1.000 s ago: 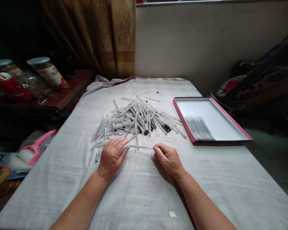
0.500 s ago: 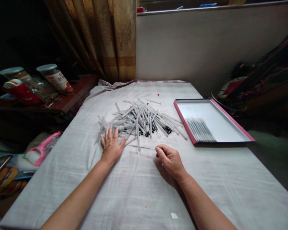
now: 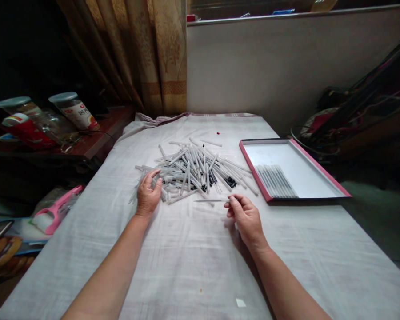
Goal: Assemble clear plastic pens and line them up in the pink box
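On the cloth-covered bench (image 3: 193, 266), at the near edge of the pile of clear pen barrels (image 3: 193, 171), a pick-and-match step appears to be in hand. A thin refill (image 3: 208, 201) is pinched at its right end by the right hand (image 3: 246, 216), whose grip is closed on it between thumb and fingertips. The rod is held level just above the cloth, pointing left. The left hand (image 3: 148, 195) is laid palm down on the pile's left edge, fingers curled over a few barrels; whether one is clamped cannot be told. By this judgement, a fine pinch is called for to part one barrel from its crossed neighbours. Both forearms are stretched forward, wrists low. A pink-rimmed tray (image 3: 253, 169) holding a row of pens (image 3: 276, 180) is set to the right.
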Demonstrator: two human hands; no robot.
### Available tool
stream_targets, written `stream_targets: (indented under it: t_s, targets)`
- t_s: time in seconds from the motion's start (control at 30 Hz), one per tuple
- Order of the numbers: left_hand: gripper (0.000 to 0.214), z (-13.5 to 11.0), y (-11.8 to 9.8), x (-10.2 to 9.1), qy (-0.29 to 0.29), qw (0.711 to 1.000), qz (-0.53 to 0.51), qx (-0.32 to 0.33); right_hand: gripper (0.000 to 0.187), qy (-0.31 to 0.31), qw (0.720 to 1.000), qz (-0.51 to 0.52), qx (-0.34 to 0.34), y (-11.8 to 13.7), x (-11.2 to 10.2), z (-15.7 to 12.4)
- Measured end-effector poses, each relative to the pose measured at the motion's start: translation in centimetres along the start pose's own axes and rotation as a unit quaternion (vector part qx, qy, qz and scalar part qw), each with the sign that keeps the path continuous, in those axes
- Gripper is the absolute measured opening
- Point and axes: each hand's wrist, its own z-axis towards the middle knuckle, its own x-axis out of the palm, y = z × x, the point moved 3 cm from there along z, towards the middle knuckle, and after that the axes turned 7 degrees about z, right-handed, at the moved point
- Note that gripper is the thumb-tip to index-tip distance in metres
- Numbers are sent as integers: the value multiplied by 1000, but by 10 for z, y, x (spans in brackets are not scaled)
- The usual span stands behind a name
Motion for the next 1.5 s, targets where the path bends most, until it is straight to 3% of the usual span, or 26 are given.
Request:
stream_targets:
  t_s: [0.1, 0.2, 0.33, 0.53, 0.77, 0.97, 1.23, 1.5]
  targets:
    - [17, -13, 1, -19, 21, 998, 40, 45, 47, -37, 997, 54, 42, -1, -2, 4]
    - [18, -23, -9, -27, 82, 989, 86, 93, 52, -49, 993, 82, 70, -3, -3, 6]
    - [18, -28, -28, -21, 162, 971, 142, 108, 51, -46, 993, 81, 74, -2, -3, 6]
    - [19, -30, -42, -5, 221, 954, 189, 78, 49, -24, 995, 63, 68, -1, -1, 5]
    - [13, -34, -40, 2, 221, 960, 165, 45, 47, -21, 996, 51, 72, -4, -2, 5]
    - [19, -33, -41, -4, 201, 963, 155, 86, 45, -17, 997, 45, 68, -4, -2, 4]
    - [22, -33, -63, -15, 159, 977, 41, 135, 41, -12, 992, 96, 86, 6, 0, 0]
    - [21, -37, -71, -13, 171, 972, 38, 154, 42, -4, 996, 47, 70, 3, 0, -1]
